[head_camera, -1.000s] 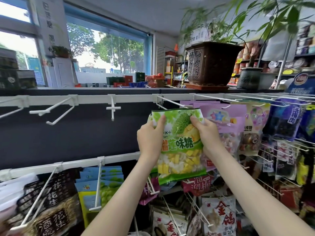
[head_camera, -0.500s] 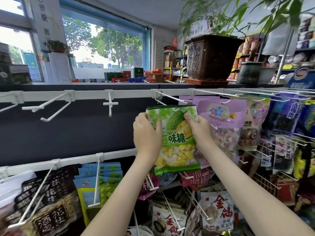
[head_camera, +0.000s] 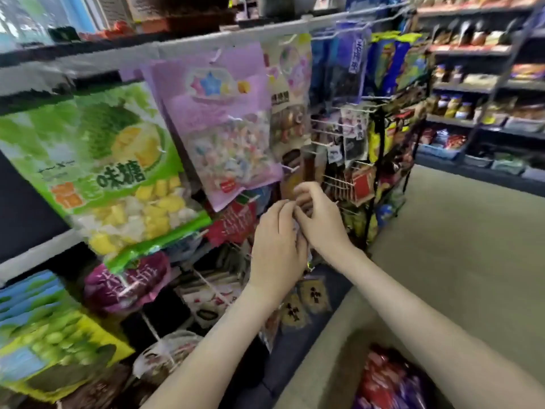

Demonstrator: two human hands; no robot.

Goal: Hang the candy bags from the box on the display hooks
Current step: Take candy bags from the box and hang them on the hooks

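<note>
Head view: green durian candy bag (head_camera: 118, 172) hangs on the display. Lower right of it, left hand (head_camera: 277, 240) and right hand (head_camera: 320, 222) touch, fingers curled; blur hides any hold. Farther lower right sits the box (head_camera: 333, 358).

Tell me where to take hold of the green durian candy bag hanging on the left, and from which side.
Probably pinch the flat top strip of the green durian candy bag, coming from the front-left. Its lower half bulges with loose candies and would likely slump; the purple bag overlaps its upper right corner, while the left edge hangs free.
</note>
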